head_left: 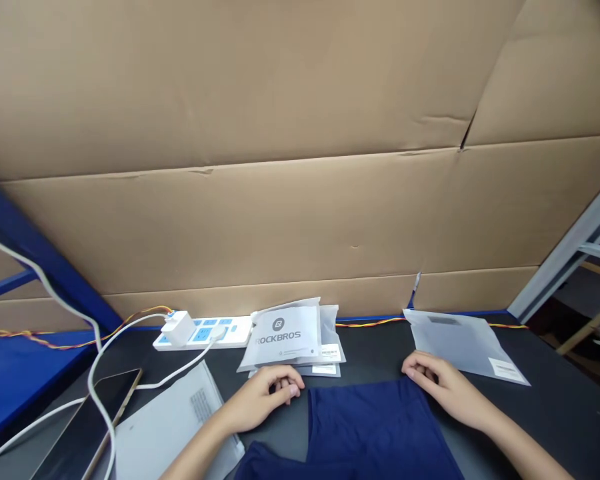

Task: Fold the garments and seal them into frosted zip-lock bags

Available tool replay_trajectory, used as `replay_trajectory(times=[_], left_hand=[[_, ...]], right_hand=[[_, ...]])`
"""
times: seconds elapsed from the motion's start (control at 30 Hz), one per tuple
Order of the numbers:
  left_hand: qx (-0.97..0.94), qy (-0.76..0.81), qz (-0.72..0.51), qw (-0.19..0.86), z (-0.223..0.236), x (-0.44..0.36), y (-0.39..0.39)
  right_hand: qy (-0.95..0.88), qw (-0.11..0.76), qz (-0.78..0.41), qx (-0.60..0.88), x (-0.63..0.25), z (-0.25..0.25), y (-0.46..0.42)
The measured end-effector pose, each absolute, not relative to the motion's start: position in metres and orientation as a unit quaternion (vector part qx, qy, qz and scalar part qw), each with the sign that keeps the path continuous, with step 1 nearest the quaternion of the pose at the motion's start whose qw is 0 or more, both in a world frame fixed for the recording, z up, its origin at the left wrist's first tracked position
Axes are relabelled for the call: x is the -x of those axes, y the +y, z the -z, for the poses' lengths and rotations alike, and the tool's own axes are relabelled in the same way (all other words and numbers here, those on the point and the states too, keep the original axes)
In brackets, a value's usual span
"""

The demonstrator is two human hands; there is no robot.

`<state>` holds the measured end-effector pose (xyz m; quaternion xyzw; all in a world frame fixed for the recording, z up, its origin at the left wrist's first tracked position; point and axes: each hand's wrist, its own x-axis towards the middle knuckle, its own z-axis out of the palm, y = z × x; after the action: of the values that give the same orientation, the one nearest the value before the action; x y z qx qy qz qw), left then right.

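Note:
A navy blue cloth garment lies on the dark table in front of me, its straight far edge between my hands. My left hand is just beyond the cloth's left edge, fingers curled in toward the thumb, with nothing visible in them. At the far right corner of the cloth, my right hand has its fingers curled and its thumb at the fabric's edge; the cloth's tip is partly hidden there. A frosted bag marked ROCKBROS lies over other bags just beyond my left hand.
A white power strip with a plugged-in charger sits at the back left. A phone and a frosted bag lie left. Another frosted bag is behind my right hand. Cardboard walls the back.

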<state>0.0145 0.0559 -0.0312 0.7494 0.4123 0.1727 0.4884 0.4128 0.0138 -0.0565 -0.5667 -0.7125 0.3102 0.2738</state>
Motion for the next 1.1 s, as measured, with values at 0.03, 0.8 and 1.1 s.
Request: replay_trajectory(times=[0.03, 0.8, 1.1], left_hand=[[-0.749, 0.412, -0.173, 0.489, 0.031, -0.015, 0.056], [-0.829, 0.425, -0.164, 0.324, 0.025, -0.04, 0.037], [-0.844, 0.391, -0.234, 0.285, -0.001, -0.045, 0.017]], right_hand=[[-0.713, 0.275, -0.309, 0.566, -0.413, 0.057, 0.014], [-0.716, 0.298, -0.332, 0.537, -0.417, 0.06, 0.01], [-0.756, 0.331, -0.239, 0.511, -0.403, 0.013, -0.019]])
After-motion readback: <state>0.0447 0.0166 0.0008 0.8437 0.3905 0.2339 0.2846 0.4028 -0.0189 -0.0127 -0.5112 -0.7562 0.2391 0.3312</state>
